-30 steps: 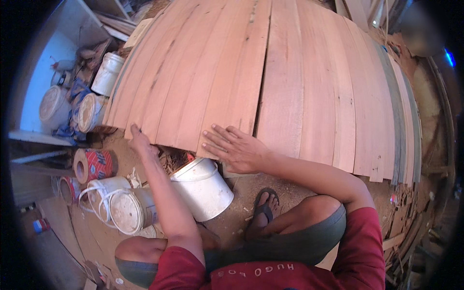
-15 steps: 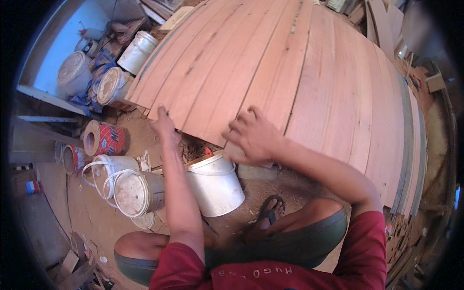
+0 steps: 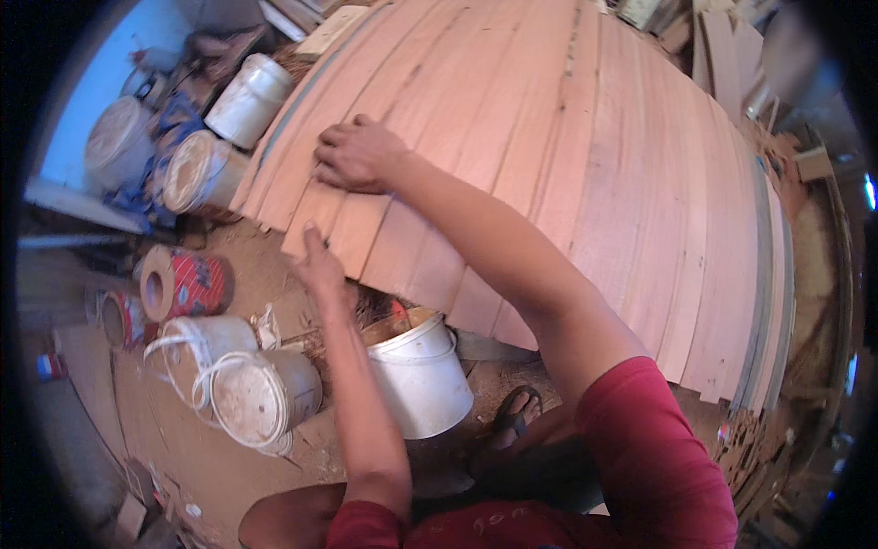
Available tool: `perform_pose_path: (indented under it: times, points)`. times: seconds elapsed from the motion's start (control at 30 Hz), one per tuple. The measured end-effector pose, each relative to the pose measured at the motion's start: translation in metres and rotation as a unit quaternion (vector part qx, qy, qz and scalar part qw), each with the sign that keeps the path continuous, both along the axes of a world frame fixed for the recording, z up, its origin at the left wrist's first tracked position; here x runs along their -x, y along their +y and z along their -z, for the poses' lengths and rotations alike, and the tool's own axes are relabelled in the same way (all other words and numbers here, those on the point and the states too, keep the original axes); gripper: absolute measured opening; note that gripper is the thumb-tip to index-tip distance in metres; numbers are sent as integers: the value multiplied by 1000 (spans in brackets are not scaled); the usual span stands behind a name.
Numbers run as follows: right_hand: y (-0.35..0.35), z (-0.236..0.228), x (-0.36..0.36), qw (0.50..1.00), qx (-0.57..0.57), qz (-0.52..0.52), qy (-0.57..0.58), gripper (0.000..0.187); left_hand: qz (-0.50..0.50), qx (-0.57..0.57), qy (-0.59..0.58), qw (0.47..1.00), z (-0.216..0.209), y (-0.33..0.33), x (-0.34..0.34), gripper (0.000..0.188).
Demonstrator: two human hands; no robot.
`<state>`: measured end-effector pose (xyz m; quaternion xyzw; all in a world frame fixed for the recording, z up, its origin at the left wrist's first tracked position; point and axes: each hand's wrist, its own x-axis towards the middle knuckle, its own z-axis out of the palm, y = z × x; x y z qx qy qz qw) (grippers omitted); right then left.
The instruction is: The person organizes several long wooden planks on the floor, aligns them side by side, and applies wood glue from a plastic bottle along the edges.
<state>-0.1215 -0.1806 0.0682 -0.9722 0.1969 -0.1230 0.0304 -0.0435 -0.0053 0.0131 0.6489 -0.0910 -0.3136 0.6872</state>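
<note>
Boards: long, thin, pinkish-brown, laid edge to edge; filling the middle and far part of the view, near ends in uneven steps; a few grey strips toward the right side. Dark seam between two boards, plain one second ago, now much thinner.

Bucket: white, just below the near board ends; bit of red at its mouth.

Pails: two lidded, with pale handles, on the floor left of the bucket; further dirty white ones beyond, beside the boards' left edge.

Roll: red-patterned, lying on its side, between near and far pails.

Right hand: back upward, on the top face of the boards, beyond the left hand; fingers bent, mostly together; hold on anything under the palm, cannot tell. One second ago flat over the near ends above the bucket, fingers spread; half a second ago blurred, curled, near the same spot; now well to the left and farther out.

Left hand: still at a near board end; thumb on top, fingers hidden below, apparently clamped on the board.

Sandal: dark, on a foot right of the bucket.
</note>
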Motion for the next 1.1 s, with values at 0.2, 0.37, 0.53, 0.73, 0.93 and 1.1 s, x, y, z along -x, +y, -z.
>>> perform_pose_path:
  times: [0.2, 0.37, 0.53, 0.73, 0.93, 1.1]
  points:
    - [9, -2, 10, 1000, 15, 1, -23, 43, -48, -32, -42, 997, -16, 9, 4, 58]
    - [2, -10, 9, 1000, 23, 9, -19, 41, -34, -21, -46, 998, -6, 3, -6, 64]
    - [-4, -14, 16, 999, 43, -11, -19, 37, -33, -25, -50, 998, -16, 1, 8, 60]
    - [-5, -12, 11, 998, 55, -19, -11, 36, -21, -1, -81, 997, -14, 2, 8, 62]
    - [2, -15, 5, 999, 51, 2, 8, 36, -32, -19, -78, 996, -5, 4, 0, 75]
    - [5, -13, 16, 999, -12, 28, 25, 40, -28, -14, -38, 999, -22, 3, 16, 84]
